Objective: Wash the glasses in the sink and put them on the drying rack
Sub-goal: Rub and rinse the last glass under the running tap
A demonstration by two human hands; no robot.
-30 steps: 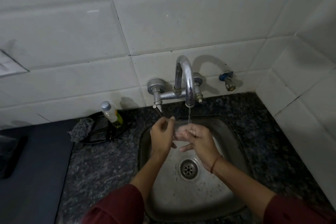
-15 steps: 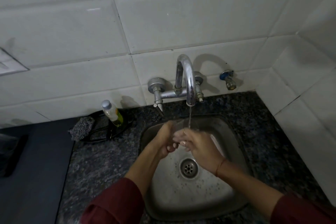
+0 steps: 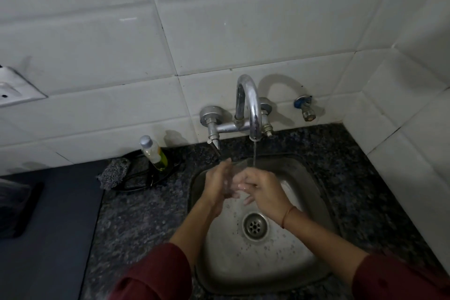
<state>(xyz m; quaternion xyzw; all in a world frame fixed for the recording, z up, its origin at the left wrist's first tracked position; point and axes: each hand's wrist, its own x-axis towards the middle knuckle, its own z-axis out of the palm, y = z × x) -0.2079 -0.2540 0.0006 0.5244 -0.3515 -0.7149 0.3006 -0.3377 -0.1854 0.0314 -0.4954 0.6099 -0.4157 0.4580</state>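
Head view. Clear drinking glass (image 3: 238, 175) is held upright between both hands over the square stainless-steel sink (image 3: 258, 265), its rim under the thin water stream (image 3: 254, 153) from the curved chrome tap (image 3: 248, 105).

Left hand (image 3: 216, 186): fingers straight, pointing up, pressed flat on the glass's left side; outline motion-blurred.

Right hand (image 3: 261, 191): fingers curled round the right side, gripping it.

On the dark speckled granite counter (image 3: 136, 217), left of the sink: a small yellow-green bottle with a silver cap (image 3: 154, 153) and a grey scrubbing pad (image 3: 113, 173).
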